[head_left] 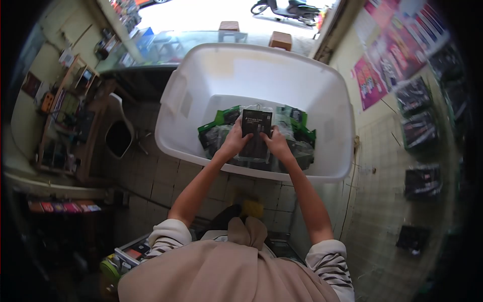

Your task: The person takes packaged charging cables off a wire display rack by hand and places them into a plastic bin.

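Your grip is closed from both sides on the black packet [257, 123], your left hand [234, 143] at its left edge and your right hand [276, 144] at its right, thumbs on the front. You have it over the white tub [322, 85], whose deep walls look like smooth, slightly translucent plastic with rounded corners and a broad rim. Inside, green-edged packs [304, 136] lie jumbled in crinkled clear wrapping. Your packet is flat and rectangular, dark-faced, with clear film around its top and small pale lettering that seems to read "Charging Cable"; the finer print is too small to make out. Your fingertips behind it are hidden, and its lower end blends into the dark packs below.
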A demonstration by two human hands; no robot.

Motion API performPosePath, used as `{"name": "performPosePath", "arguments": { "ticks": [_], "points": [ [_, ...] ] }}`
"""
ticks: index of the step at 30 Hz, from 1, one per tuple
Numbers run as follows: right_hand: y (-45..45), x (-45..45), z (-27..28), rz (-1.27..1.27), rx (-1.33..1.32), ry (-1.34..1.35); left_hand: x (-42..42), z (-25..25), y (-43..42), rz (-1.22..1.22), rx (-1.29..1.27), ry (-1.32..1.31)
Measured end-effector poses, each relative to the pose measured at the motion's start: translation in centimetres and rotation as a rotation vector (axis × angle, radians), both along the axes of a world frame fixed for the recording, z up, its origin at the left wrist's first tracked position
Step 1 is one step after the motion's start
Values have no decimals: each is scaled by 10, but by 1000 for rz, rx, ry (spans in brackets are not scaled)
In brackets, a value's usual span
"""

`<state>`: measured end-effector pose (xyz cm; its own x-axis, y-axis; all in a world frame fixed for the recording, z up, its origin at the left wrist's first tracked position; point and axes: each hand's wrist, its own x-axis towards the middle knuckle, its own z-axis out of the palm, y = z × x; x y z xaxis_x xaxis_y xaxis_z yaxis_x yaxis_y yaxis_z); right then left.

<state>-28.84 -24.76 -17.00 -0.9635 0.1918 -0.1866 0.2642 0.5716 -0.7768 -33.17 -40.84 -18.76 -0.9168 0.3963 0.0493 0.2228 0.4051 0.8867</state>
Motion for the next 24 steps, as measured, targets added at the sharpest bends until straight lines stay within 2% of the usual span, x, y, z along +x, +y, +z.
{"name": "performPosePath", "arguments": {
  "ticks": [1,2,4,5,7,8,10,12,14,18,20,22,24],
  "points": [
    [-12,-9,-2,39,-25,-70,-7,-7,-10,31,-133,6],
    [-22,-18,-16,64,-30,-81,-14,-14,-19,54,-139,-7],
    [-40,-35,-44,137,208,-78,-26,-26,-28,68,-428,-197],
    [-47,-39,-50,164,250,-157,-27,-33,-30,81,-428,-209],
    [-51,-45,-67,223,260,-248,-31,-47,-32,-22,-685,-274],
    [-52,-49,-76,263,271,-334,-34,-55,-31,-13,-685,-279],
    [-57,-50,-67,331,250,-435,-37,-67,-26,-132,-907,-373],
    [-60,-50,-65,390,228,-543,-35,-71,-23,-96,-926,-399],
    [-64,-48,-68,372,196,-560,-36,-64,-22,-413,-920,-454],
    [-62,-45,-83,423,327,-434,-32,-58,-23,-412,-968,-406],
    [-51,-38,-70,400,133,-301,-39,-65,-27,-301,-811,-233],
    [-36,-21,-36,233,-147,-213,-30,-39,-26,-161,-386,-169],
    [-19,9,12,75,-380,-74,-19,-15,-11,-147,-132,-133]
  ]
}}
